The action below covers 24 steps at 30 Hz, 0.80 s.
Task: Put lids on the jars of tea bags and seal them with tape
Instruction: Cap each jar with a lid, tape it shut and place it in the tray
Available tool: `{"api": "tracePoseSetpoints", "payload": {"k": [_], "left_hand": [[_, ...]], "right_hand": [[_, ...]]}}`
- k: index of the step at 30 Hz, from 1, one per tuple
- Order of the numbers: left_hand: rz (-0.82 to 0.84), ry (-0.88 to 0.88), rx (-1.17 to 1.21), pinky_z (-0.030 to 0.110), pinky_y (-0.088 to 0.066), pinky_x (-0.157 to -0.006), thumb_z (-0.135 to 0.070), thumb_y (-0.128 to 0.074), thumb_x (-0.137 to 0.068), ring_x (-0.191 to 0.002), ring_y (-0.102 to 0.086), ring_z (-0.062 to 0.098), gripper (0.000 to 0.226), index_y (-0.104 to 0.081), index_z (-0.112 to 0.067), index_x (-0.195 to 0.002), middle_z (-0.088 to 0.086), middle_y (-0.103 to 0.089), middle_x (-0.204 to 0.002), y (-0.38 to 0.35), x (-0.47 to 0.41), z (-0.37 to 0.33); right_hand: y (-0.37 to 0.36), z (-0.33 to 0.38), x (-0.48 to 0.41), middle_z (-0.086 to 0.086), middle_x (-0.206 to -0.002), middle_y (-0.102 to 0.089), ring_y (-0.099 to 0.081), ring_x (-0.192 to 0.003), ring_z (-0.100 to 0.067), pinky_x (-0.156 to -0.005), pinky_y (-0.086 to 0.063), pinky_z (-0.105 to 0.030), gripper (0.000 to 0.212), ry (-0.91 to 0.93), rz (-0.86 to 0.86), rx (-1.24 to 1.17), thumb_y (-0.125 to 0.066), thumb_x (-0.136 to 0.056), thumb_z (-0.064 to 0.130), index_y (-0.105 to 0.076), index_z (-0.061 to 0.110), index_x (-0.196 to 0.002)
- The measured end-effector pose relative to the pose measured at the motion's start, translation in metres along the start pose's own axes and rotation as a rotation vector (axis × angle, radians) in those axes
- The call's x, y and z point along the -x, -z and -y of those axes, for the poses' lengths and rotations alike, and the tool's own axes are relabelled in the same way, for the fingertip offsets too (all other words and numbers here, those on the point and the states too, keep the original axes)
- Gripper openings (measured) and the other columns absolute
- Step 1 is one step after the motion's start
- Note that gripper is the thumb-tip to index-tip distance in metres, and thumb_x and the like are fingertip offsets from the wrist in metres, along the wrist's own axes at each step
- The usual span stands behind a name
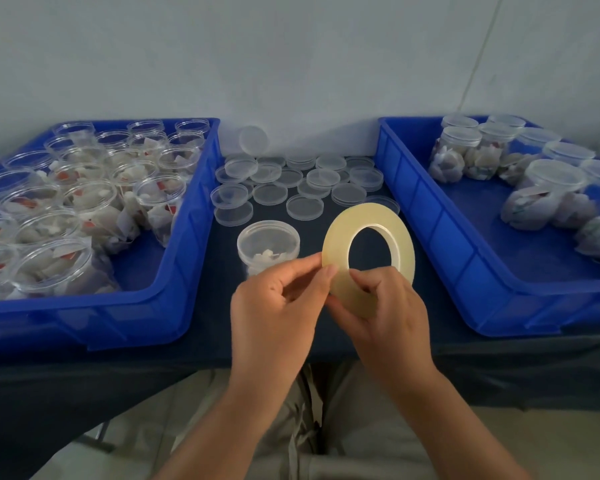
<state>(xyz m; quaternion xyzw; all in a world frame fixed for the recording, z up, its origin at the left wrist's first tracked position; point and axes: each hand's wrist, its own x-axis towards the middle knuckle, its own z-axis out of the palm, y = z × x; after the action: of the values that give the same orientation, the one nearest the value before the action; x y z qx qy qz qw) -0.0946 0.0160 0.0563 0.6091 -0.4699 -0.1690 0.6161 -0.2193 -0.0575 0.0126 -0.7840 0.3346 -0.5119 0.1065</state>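
Observation:
My right hand (381, 306) holds a yellowish roll of clear tape (338, 233) upright by its lower edge, thumb through the hole side. My left hand (278, 299) pinches at the roll's left rim with thumb and forefinger. Just behind the left hand a clear jar of tea bags (267, 245) stands on the dark table with a lid on it. Several loose clear lids (305, 206) lie scattered on the table behind the jar and the tape.
A blue bin (174, 292) on the left holds several open jars of tea bags. A blue bin (440, 223) on the right holds several lidded jars. One lid (253, 140) leans against the grey wall. The table's front edge is near my lap.

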Motion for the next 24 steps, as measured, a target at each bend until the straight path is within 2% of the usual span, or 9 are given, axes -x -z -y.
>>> {"api": "tracePoseSetpoints", "payload": {"k": [3, 5, 7, 9, 12, 15, 18, 21, 24], "left_hand": [[0.008, -0.025, -0.030, 0.008, -0.055, -0.079, -0.026, -0.079, -0.092, -0.095, -0.072, -0.009, 0.034, -0.072, -0.034, -0.124, -0.032, -0.075, -0.103, -0.004, 0.009, 0.004], [-0.031, -0.057, -0.089, 0.008, -0.055, -0.077, -0.030, -0.078, -0.091, -0.092, -0.072, -0.010, 0.038, -0.073, -0.026, -0.129, -0.029, -0.076, -0.100, -0.005, 0.013, 0.008], [-0.079, -0.131, -0.181, 0.011, -0.056, -0.068, -0.033, -0.077, -0.091, -0.082, -0.072, -0.008, 0.035, -0.075, -0.023, -0.124, -0.025, -0.076, -0.090, -0.005, 0.013, 0.012], [-0.104, -0.211, -0.266, 0.018, -0.057, -0.060, -0.030, -0.078, -0.092, -0.072, -0.072, -0.003, 0.027, -0.078, -0.022, -0.118, -0.021, -0.076, -0.084, -0.003, 0.012, 0.014], [-0.099, -0.219, -0.267, 0.019, -0.058, -0.062, -0.032, -0.077, -0.092, -0.075, -0.072, -0.004, 0.019, -0.082, -0.024, -0.109, -0.021, -0.076, -0.086, 0.001, 0.010, 0.019], [-0.001, -0.063, -0.097, 0.012, -0.057, -0.069, -0.038, -0.077, -0.088, -0.083, -0.074, -0.003, 0.011, -0.079, -0.036, -0.099, -0.024, -0.076, -0.087, 0.007, 0.003, 0.015], [0.097, 0.039, 0.044, 0.012, -0.056, -0.070, -0.043, -0.080, -0.081, -0.083, -0.075, 0.002, 0.008, -0.077, -0.041, -0.089, -0.020, -0.077, -0.085, 0.016, -0.009, 0.010], [0.203, 0.013, 0.024, 0.015, -0.057, -0.067, -0.053, -0.072, -0.081, -0.083, -0.074, 0.006, 0.017, -0.077, -0.040, -0.090, -0.017, -0.077, -0.085, 0.024, -0.016, 0.009], [0.250, -0.097, -0.042, 0.012, -0.054, -0.065, -0.050, -0.070, -0.087, -0.083, -0.073, 0.005, 0.015, -0.074, -0.037, -0.093, -0.019, -0.075, -0.087, 0.027, -0.017, 0.009]], "right_hand": [[0.005, 0.007, -0.004, 0.006, -0.080, -0.064, -0.058, -0.065, -0.010, -0.057, -0.050, -0.029, 0.038, -0.081, 0.037, -0.061, -0.063, -0.092, 0.050, -0.062, 0.011, -0.093], [0.007, 0.012, -0.005, 0.009, -0.080, -0.063, -0.061, -0.070, -0.013, -0.060, -0.051, -0.030, 0.035, -0.162, 0.087, -0.102, -0.060, -0.092, 0.053, -0.058, 0.018, -0.097], [0.006, 0.015, -0.004, 0.011, -0.082, -0.063, -0.063, -0.081, -0.012, -0.069, -0.050, -0.032, 0.031, -0.234, 0.130, -0.126, -0.060, -0.093, 0.054, -0.053, 0.025, -0.097], [0.005, 0.016, -0.003, 0.014, -0.083, -0.062, -0.062, -0.085, -0.010, -0.068, -0.051, -0.032, 0.028, -0.270, 0.146, -0.114, -0.064, -0.092, 0.052, -0.052, 0.027, -0.097], [0.005, 0.017, -0.002, 0.018, -0.084, -0.062, -0.063, -0.088, -0.008, -0.066, -0.054, -0.029, 0.030, -0.275, 0.148, -0.082, -0.065, -0.089, 0.055, -0.051, 0.030, -0.099], [0.007, 0.019, -0.003, 0.015, -0.085, -0.064, -0.065, -0.086, -0.007, -0.070, -0.054, -0.029, 0.037, -0.279, 0.168, -0.106, -0.068, -0.086, 0.058, -0.051, 0.030, -0.101], [0.009, 0.023, -0.005, 0.008, -0.084, -0.067, -0.068, -0.077, -0.012, -0.063, -0.055, -0.033, 0.049, -0.227, 0.198, -0.148, -0.072, -0.083, 0.060, -0.055, 0.019, -0.102], [0.012, 0.024, -0.006, 0.003, -0.080, -0.068, -0.068, -0.070, -0.018, -0.059, -0.054, -0.038, 0.057, -0.191, 0.214, -0.177, -0.073, -0.080, 0.062, -0.057, 0.012, -0.101], [0.014, 0.025, -0.007, 0.003, -0.080, -0.070, -0.070, -0.068, -0.018, -0.058, -0.055, -0.041, 0.057, -0.191, 0.223, -0.189, -0.075, -0.081, 0.062, -0.057, 0.012, -0.102]]}}
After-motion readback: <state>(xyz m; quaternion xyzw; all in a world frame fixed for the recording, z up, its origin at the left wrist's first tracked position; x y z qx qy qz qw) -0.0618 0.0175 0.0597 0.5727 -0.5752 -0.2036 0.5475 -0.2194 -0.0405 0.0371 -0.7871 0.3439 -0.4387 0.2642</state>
